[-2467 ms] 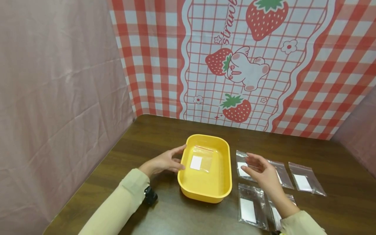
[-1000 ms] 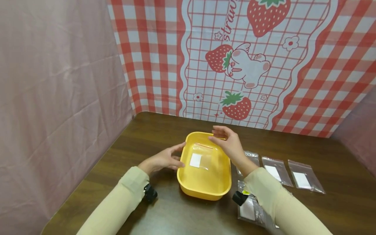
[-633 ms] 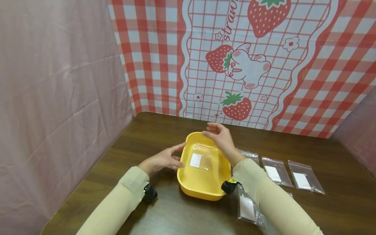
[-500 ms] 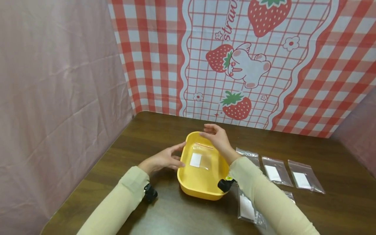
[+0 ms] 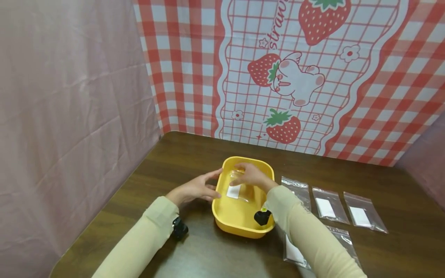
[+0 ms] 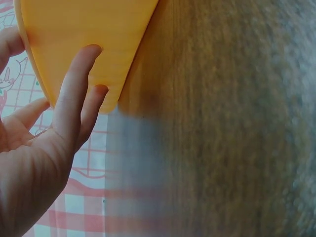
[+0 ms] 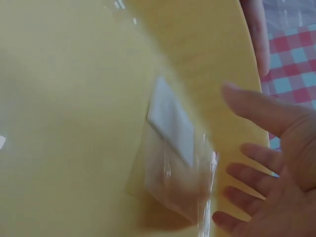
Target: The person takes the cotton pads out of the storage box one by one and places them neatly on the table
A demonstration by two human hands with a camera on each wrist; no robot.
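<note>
A yellow plastic basin [image 5: 240, 227] stands on the dark wooden table. Inside it lies a clear zip bag [image 5: 234, 192] with a white card-like piece in it. My left hand [image 5: 194, 189] rests against the basin's left side, its extended fingers touching the outer wall [image 6: 94, 19]. Reaching over the basin's right rim, my right hand [image 5: 253, 176] hovers inside near the bag's top end. In the right wrist view its fingers are spread beside the bag [image 7: 170, 123], apart from it and holding nothing.
Several similar clear bags with white pieces lie right of the basin, among them a middle one [image 5: 326, 208] and a far right one [image 5: 360, 216]. My right forearm partly covers the front bag [image 5: 294, 253]. A checked strawberry cloth [image 5: 271, 96] hangs behind the table.
My right hand has moved from above the bags at the right, past the basin's far rim, then down into the basin. The left hand stays at the basin's side.
</note>
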